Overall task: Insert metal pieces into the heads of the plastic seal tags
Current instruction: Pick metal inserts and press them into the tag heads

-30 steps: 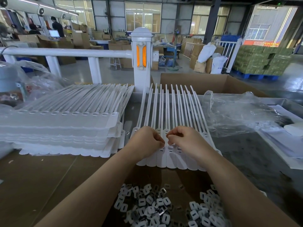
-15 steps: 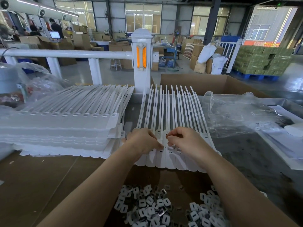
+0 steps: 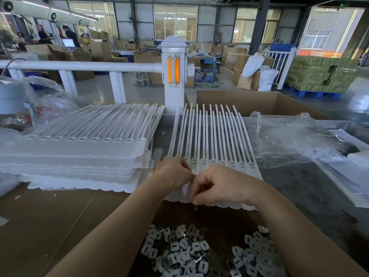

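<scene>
Left hand (image 3: 173,172) sits centre frame, fingers curled down onto the heads at the left end of the seal tag strip (image 3: 209,156); I read that as pinning the strip so it doesn't slide while the other hand works. Right hand (image 3: 216,185) is just beside it, fingertips pinched together at the strip's near edge; can't tell if there's a metal piece between them, too small to see. Strip lies flat, tails fanning toward upper centre, heads in a row at mid-frame, so slots face up and reachable. Loose metal pieces (image 3: 189,254) are heaped in the bottom centre, right under the wrists, a short reach for each reload. Stack of tag strips (image 3: 75,156) sits mid-left, touching or nearly touching the working strip; I can't say whether those are done or waiting. Versus half a second ago: right hand has dropped from the head row toward the strip's near edge, my guess is heading for a refill. Left hand barely moved, still on the heads.
</scene>
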